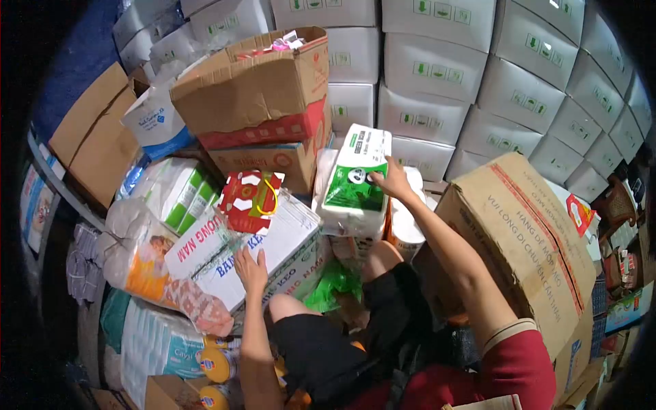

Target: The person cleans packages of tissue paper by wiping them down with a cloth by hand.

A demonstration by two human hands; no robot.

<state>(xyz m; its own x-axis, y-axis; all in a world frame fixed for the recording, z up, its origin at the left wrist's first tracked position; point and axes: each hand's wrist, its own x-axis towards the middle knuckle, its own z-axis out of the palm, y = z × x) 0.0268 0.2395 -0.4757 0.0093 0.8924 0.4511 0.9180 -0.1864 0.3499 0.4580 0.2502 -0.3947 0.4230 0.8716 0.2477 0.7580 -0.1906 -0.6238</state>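
Note:
My right hand [393, 180] grips the right edge of a green and white tissue pack [353, 188] with a panda picture on it. The pack rests on other white wrapped packs and leans back a little. My left hand [251, 270] lies flat on the white carton [290, 225] with red and blue lettering, fingers spread and holding nothing. On that carton, just above my left hand, is a red and white paper item [239, 203] with a yellow loop handle [265, 198]. White rolls [407, 229] stand below my right forearm.
White cartons [430, 68] are stacked along the back. An opened brown box [249, 85] stands behind the white carton, and a large brown carton [526, 232] is at my right. Plastic-wrapped packs [147, 263] and yellow-lidded containers [216, 364] lie left. A green plastic bag [333, 287] is near my knees.

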